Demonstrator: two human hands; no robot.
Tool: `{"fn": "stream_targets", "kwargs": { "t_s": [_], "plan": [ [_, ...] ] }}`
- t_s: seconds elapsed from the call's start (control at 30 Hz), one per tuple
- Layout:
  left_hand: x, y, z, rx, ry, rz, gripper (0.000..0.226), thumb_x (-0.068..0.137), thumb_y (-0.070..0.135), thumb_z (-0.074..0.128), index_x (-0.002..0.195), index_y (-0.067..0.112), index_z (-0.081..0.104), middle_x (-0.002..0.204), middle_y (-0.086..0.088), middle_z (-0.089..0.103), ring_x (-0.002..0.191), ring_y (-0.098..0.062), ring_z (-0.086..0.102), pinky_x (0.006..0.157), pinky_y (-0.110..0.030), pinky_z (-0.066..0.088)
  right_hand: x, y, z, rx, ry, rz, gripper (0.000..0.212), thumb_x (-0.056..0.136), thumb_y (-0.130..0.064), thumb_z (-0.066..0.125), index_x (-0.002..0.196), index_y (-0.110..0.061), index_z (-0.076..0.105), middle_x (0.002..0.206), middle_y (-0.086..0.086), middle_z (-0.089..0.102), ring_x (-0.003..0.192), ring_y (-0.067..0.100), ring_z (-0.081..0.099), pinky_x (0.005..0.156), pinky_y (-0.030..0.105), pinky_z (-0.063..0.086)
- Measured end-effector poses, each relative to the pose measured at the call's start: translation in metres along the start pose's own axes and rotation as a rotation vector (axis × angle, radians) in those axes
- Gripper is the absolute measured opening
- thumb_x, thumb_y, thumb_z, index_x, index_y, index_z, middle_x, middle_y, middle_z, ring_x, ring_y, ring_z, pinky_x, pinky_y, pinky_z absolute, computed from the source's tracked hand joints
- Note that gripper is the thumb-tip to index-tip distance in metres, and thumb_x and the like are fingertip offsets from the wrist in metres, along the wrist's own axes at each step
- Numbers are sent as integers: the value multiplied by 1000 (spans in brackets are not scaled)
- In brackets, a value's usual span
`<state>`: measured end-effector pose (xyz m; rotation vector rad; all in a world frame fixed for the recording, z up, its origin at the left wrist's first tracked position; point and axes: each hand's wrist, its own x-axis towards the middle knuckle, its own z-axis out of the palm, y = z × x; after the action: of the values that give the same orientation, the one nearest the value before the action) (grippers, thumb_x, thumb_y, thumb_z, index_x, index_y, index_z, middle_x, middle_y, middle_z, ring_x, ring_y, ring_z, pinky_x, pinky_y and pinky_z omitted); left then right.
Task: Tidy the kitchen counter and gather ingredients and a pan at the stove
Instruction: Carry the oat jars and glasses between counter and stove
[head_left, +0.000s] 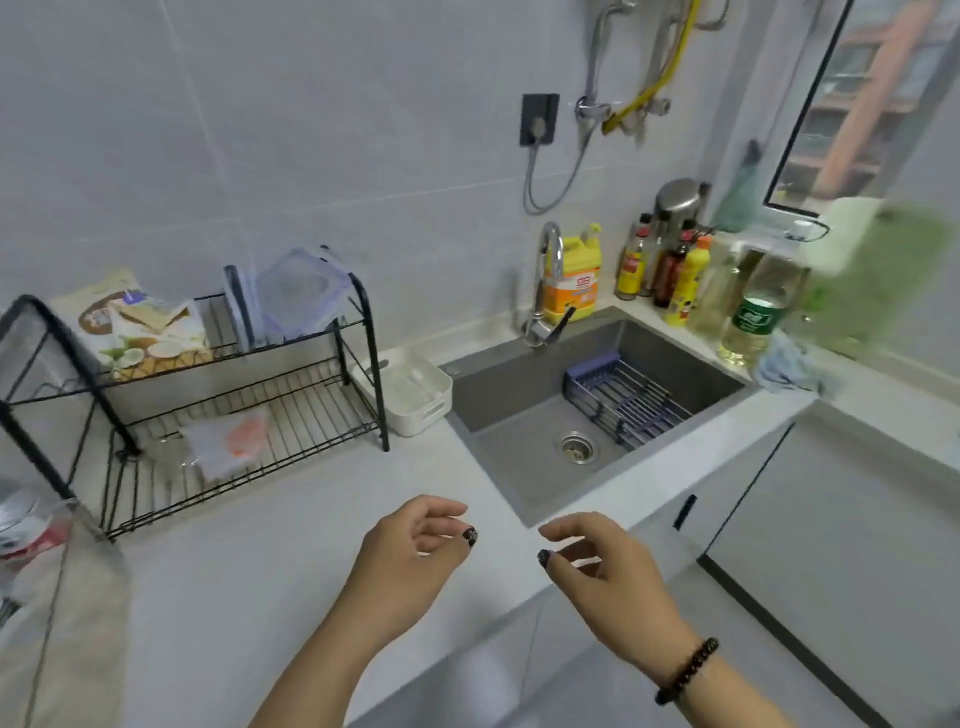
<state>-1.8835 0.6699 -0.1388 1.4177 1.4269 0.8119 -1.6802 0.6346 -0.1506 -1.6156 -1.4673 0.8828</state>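
My left hand (410, 561) and my right hand (602, 566) hover side by side over the front edge of the white counter (270, 561), fingers loosely curled and apart, holding nothing. A beaded bracelet circles my right wrist. Behind the sink's right corner stand several bottles: a clear oil bottle with a green label (753, 317), dark sauce bottles (670, 265), a small yellow bottle (688, 283). A yellow detergent jug (574, 280) stands by the tap (548, 280). No pan or stove is in view.
A black two-tier dish rack (208, 395) at the left holds a food packet (130, 322), plastic containers (301, 291) and a small bag (228, 441). A white tray (405, 389) sits beside the grey sink (493, 395), which holds a drain basket (623, 395). A blue cloth (789, 364) lies at the right.
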Motion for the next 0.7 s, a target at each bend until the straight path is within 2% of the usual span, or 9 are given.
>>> {"fn": "stream_targets", "kwargs": {
  "t_s": [0.2,0.33,0.47,0.57,0.63,0.7],
  "plan": [
    [15,42,93,27,-243,86,19,84,20,72,98,31,67,95,8,71,87,-6,67,72,-13,47,-36,29,-79,28,238,123,17,87,-16,64,95,-30,64,103,-18,60,86,-1,59,69,9,46],
    [20,62,150,57,-416,154,21,84,15,71,98,29,68,95,4,71,87,-8,67,71,-11,49,-59,51,-120,40,391,207,18,87,-15,64,94,-32,63,103,-19,59,86,-2,59,69,9,46],
    [32,72,191,74,-530,178,21,82,15,73,94,32,70,95,1,72,90,-15,69,82,-24,54,-71,72,-149,73,514,292,16,87,-17,65,92,-33,64,104,-18,60,86,0,60,65,11,44],
    [46,80,224,54,-594,167,19,75,26,75,91,35,71,95,-1,72,90,-18,70,87,-33,55,-74,90,-169,85,573,344,15,88,-18,65,93,-32,64,105,-19,60,86,1,60,64,11,42],
    [55,85,246,45,-639,154,24,69,32,73,93,33,71,96,-1,73,90,-19,70,85,-32,55,-72,100,-182,83,600,381,15,88,-19,64,94,-32,63,106,-20,59,87,0,60,63,10,42],
    [67,92,270,48,-676,155,23,74,27,75,96,29,70,97,-2,73,90,-19,71,80,-28,53,-67,110,-197,75,637,411,14,88,-20,64,94,-32,64,106,-20,60,87,1,60,63,10,43]
  ]
}}
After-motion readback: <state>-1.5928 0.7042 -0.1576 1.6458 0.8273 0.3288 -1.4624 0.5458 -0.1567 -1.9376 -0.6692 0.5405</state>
